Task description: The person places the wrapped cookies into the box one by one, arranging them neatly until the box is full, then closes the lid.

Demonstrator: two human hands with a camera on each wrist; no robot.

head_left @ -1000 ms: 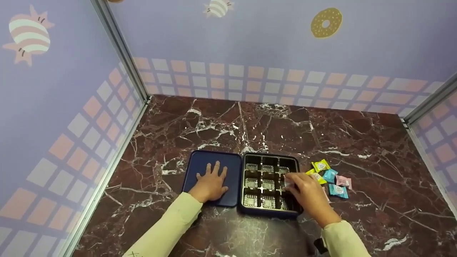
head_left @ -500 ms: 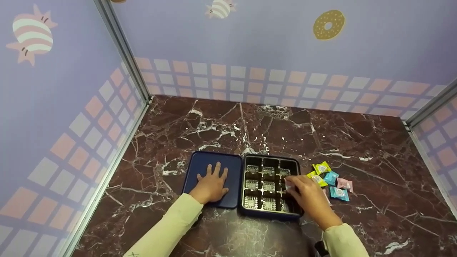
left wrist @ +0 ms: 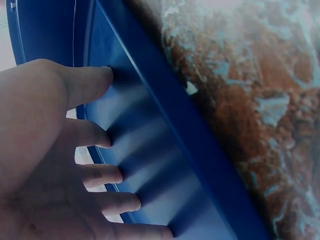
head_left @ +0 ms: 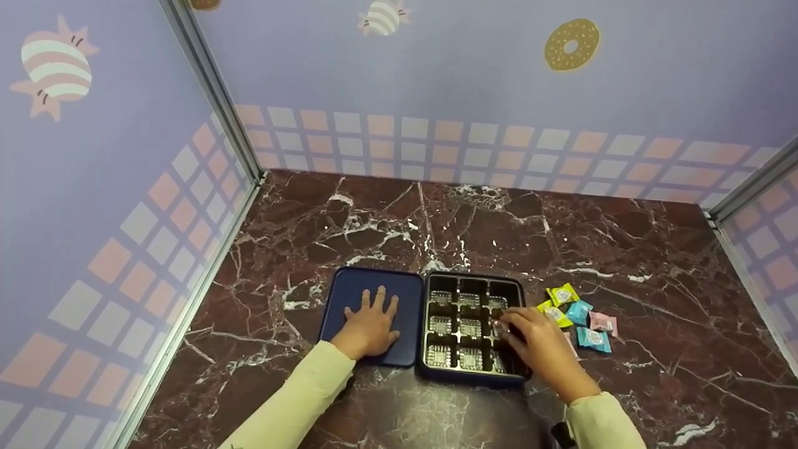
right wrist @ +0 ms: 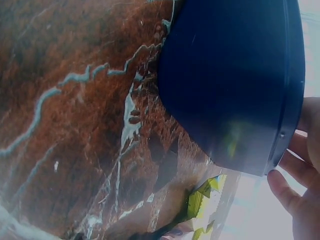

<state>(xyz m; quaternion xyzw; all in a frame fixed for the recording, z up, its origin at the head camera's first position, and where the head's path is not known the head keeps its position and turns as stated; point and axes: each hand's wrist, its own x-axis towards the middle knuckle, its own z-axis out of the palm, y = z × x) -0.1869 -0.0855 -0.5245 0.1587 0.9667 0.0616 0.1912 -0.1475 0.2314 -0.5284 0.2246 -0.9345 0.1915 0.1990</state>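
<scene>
Navy lid [head_left: 408, 299], left of the tin [head_left: 474, 377], is seemingly steadied by the outspread left hand [head_left: 369, 327]; the right hand [head_left: 537, 340] is held at the tin's middle-right compartment [head_left: 492, 325], its grip unclear; candies [head_left: 593, 339] are placed handily right of the tin.

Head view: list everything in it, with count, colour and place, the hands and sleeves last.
Lid: 1, dark blue, left of the box
Box: 1, dark blue, open, on the table
Compartment tray: 1, black with shiny edges, inside the box
Yellow candies: 2, right of the box
Blue candies: 2, right of the box
Pink candy: 1 in plain view, right of the blue ones; another pink edge is mostly hidden
Table: 1, dark red-brown, marbled
Walls: 3, lilac, printed, around the table
Corner posts: 2, silver, between walls
Left hand: 1, spread on the lid
Right hand: 1, over the tray's right column; contents unclear
Sleeves: 2, pale yellow-green, on the forearms
</scene>
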